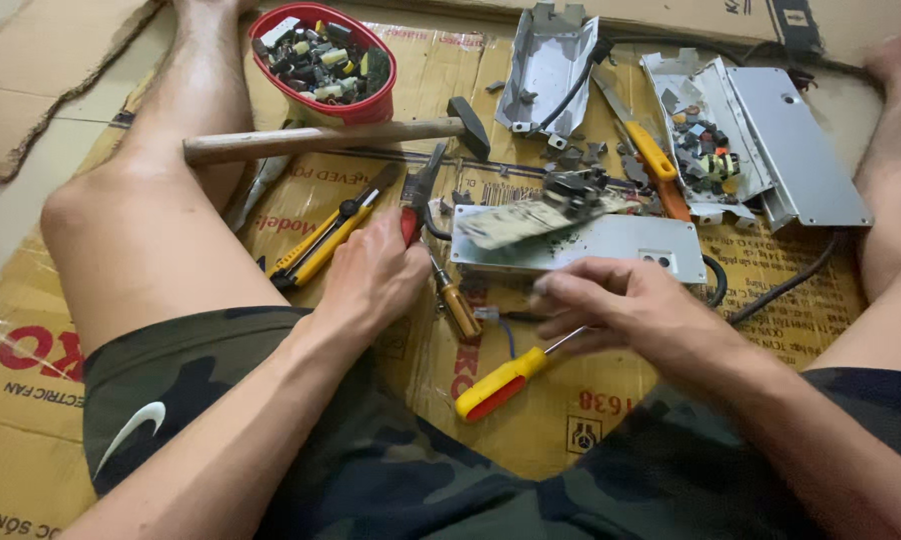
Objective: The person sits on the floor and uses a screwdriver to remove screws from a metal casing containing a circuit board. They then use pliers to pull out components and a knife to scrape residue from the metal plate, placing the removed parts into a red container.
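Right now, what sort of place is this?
Likely an improvised floor workspace for stripping electronics: flattened brown cardboard sheets as the work surface, a wooden-handled hammer, and a red plastic bowl of salvaged components.
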